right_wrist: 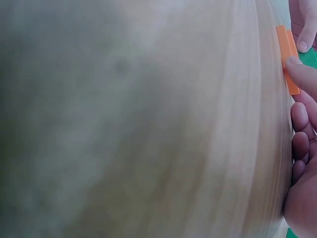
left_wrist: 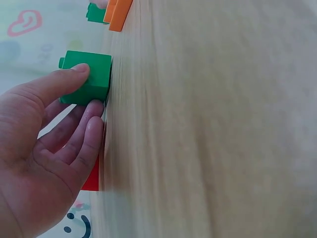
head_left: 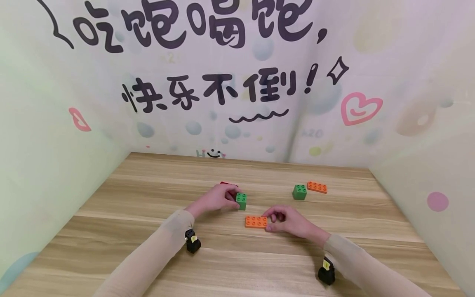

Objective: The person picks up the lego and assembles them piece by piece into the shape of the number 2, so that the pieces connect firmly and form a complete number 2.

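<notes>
My left hand [head_left: 219,198] pinches a green toy building block [head_left: 241,201] between thumb and fingers, at the middle of the table. In the left wrist view the thumb lies against one side of the green block [left_wrist: 96,72], close to the table surface. Just nearer to me, my right hand [head_left: 291,222] grips the right end of a flat orange building block [head_left: 255,222], studs up. The right wrist view has the thumb on the orange block [right_wrist: 287,59]. Behind the left hand a red block [head_left: 229,184] is mostly hidden.
A second green block [head_left: 299,192] and a second orange block [head_left: 317,187] sit side by side at the back right of the wooden table [head_left: 148,181]. A printed cloth wall [head_left: 208,136] rises at the back edge. Pale side walls flank the table.
</notes>
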`<state>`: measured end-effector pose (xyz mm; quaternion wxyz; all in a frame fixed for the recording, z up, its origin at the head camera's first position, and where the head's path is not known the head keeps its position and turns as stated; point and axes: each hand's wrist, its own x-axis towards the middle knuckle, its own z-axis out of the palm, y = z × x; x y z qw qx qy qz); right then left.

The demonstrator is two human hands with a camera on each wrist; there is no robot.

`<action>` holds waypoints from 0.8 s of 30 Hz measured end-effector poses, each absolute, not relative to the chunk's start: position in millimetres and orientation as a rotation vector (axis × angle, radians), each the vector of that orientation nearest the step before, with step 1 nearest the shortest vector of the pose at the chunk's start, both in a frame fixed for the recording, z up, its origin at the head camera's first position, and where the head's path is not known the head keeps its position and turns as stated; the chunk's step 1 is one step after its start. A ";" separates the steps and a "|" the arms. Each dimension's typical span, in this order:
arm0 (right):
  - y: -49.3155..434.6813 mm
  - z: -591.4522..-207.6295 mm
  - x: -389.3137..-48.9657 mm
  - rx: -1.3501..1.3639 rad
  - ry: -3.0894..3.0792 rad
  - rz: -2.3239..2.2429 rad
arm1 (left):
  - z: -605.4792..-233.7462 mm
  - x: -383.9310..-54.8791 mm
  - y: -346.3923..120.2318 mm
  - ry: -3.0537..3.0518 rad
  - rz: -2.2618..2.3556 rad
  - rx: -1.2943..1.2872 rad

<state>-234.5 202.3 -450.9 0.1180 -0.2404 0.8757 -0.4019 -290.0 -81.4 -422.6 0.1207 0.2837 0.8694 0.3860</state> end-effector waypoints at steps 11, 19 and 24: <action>197.7 -441.6 -228.9 -0.727 2.557 -1.188 | -419.5 -283.5 -84.0 2.540 1.158 0.783; 198.0 -443.7 -230.5 -0.718 2.554 -1.195 | -417.7 -277.6 -84.5 2.518 1.181 0.747; 200.3 -449.7 -234.5 -0.719 2.559 -1.195 | -415.9 -275.0 -82.3 2.490 1.212 0.790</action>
